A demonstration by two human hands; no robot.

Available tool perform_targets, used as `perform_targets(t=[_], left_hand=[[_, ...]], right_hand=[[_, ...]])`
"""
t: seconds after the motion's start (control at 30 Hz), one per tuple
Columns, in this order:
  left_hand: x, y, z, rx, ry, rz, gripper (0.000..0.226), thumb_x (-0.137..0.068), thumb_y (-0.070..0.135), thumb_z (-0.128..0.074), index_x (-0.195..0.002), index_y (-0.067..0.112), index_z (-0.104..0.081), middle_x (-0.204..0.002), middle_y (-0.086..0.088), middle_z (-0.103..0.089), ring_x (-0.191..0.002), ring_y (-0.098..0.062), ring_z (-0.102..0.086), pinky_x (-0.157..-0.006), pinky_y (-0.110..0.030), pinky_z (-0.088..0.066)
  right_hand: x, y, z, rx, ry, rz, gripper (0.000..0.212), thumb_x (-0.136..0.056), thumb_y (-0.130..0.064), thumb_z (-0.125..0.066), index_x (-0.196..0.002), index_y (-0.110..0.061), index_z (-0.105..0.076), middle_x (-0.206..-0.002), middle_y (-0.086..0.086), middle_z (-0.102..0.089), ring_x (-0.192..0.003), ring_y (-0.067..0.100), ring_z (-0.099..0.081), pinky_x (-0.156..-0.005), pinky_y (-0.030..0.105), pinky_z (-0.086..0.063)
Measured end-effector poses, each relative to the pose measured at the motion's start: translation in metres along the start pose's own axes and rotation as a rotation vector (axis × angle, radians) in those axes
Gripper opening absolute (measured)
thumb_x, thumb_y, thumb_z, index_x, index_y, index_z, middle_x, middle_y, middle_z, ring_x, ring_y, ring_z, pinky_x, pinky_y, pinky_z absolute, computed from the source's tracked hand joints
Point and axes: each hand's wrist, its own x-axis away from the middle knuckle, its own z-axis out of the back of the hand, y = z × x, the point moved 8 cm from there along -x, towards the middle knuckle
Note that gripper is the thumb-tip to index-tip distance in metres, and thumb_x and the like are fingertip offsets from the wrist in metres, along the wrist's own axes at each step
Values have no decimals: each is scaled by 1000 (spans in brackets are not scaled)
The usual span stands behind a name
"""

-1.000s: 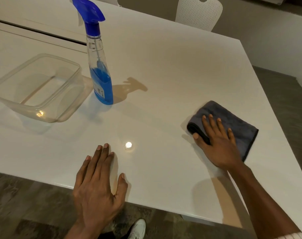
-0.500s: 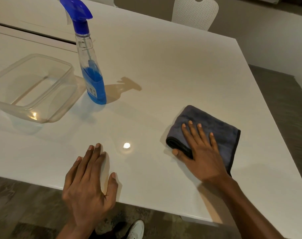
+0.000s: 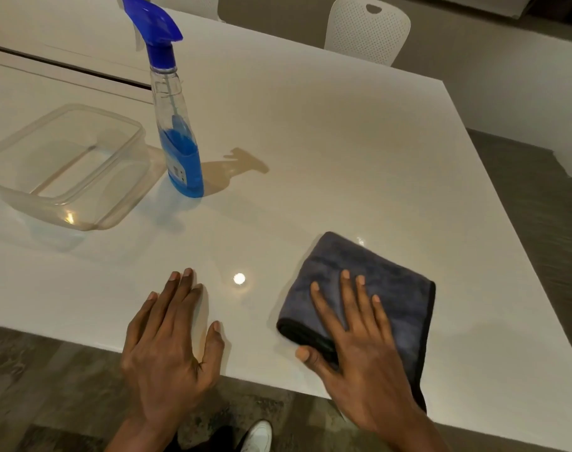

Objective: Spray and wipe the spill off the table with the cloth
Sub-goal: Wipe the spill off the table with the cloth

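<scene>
Grey cloth (image 3: 392, 288), folded, lies flat on the white table (image 3: 343, 141), well right of the upright blue spray bottle (image 3: 180, 151) and nearer the person. Right hand (image 3: 359, 363) presses down on it, fingers straight and spread, thumb against the folded edge. Left hand (image 3: 170, 347) lies flat on the tabletop, nearer than the bottle, fingers straight, holding nothing. Clear plastic container (image 3: 66, 168) sits just left of the bottle.

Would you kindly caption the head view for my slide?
Right hand presses a folded grey cloth on the white table, left hand open beside it; spray bottle and clear tub behind.
</scene>
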Motion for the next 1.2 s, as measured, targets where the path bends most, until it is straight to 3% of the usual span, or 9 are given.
perform_targets(t=[0.1,0.23,0.47,0.6,0.73,0.87,0.93,1.03,1.2], left_hand=[[0,0,1,-8,3,-8,59,-98,42,-53,-139,4,-72,-155,-12,-65,-146,-31,-61,-117,-53,-49],[0,1,0,-8,14,-6,58,-99,42,-54,-138,4,-73,-154,-12,-66,-146,-31,-62,-117,-53,-50],[-2,0,0,9,-20,18,59,-98,43,-54,-138,5,-73,-156,-12,-64,-148,-30,-60,-119,-53,-49],[-2,-2,-1,45,-52,55,60,-95,44,-55,-139,6,-73,-157,-11,-64,-149,-30,-58,-119,-53,-46],[-5,-3,-2,90,-62,115,60,-95,45,-53,-136,6,-73,-155,-12,-65,-146,-32,-60,-118,-54,-45],[-7,2,0,71,-20,135,53,-99,42,-54,-129,5,-76,-150,-13,-69,-142,-32,-63,-117,-55,-47],[-6,4,1,63,1,128,51,-97,41,-57,-127,5,-77,-149,-13,-70,-142,-30,-63,-116,-56,-48],[-6,4,1,58,25,122,50,-95,40,-59,-126,5,-77,-149,-13,-70,-142,-30,-63,-116,-56,-48],[-5,5,-1,44,8,127,50,-93,39,-60,-128,6,-76,-151,-12,-69,-143,-29,-62,-118,-56,-46]], right_hand=[[14,6,-1,-7,34,-11,91,-95,-88,-16,-169,-36,-4,-179,-2,1,-165,24,5,-130,49,-4],[11,45,4,-21,-17,-117,92,-84,-94,6,-163,-48,16,-174,-14,25,-158,10,31,-132,46,10],[-72,95,27,-56,31,-313,102,-75,-99,6,-162,-48,18,-176,10,23,-162,25,24,-133,49,8],[-81,44,21,-38,11,-194,109,-73,-102,4,-164,-43,19,-175,12,23,-162,27,24,-132,51,5],[-29,-3,7,-12,-31,-42,106,-75,-103,-1,-159,-46,29,-169,2,38,-157,24,35,-132,48,12],[6,29,5,-29,55,-77,99,-85,-98,-22,-166,-47,3,-178,2,10,-164,24,13,-133,52,-5],[-2,60,12,-9,68,-145,97,-85,-98,-17,-165,-48,5,-178,3,12,-165,24,12,-133,52,-7],[-42,102,23,17,56,-256,98,-77,-100,3,-161,-51,17,-176,1,23,-163,22,20,-133,49,2],[-122,128,35,-4,50,-309,105,-76,-99,3,-165,-45,11,-178,10,9,-164,27,12,-132,53,4]])
